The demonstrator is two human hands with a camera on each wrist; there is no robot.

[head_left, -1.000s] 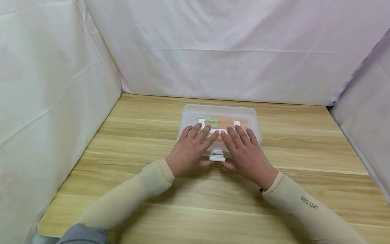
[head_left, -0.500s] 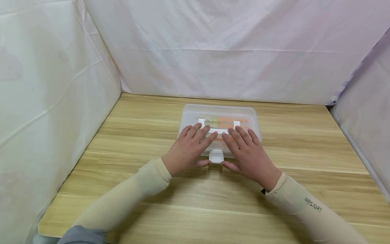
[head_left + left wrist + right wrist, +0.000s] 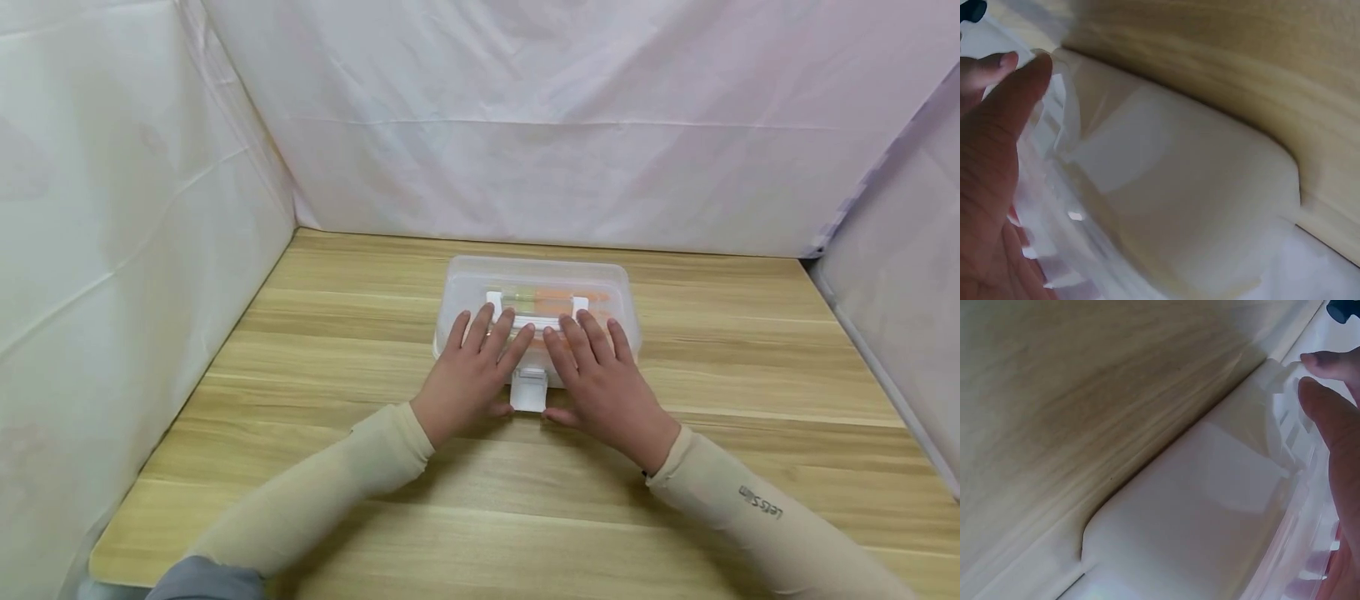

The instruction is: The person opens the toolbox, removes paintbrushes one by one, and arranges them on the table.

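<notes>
A clear plastic box (image 3: 540, 268) with a white carry handle (image 3: 534, 322) sits on the table, its lid down. Through the lid, slim orange and green things (image 3: 553, 295) show, too blurred to name. On the front, the white latch (image 3: 529, 393) sticks outward from the box. My left hand (image 3: 463, 379) lies on the lid's left half, fingers straight, and its thumb is at the latch's left edge. Mirroring it, my right hand (image 3: 606, 390) rests on the right half, thumb at the other edge. Both thumbs appear by the latch (image 3: 1288, 415) in the right wrist view.
The wooden table (image 3: 360, 292) spreads around the box on all sides. White cloth hangs behind it (image 3: 525, 167) and along the left (image 3: 135, 250) and right sides. The box stands near the table's back edge.
The latch has swung outward and shows more of its length than a second ago. Both thumbs have moved slightly with it, while the fingers stay on the lid and the box stays put.
</notes>
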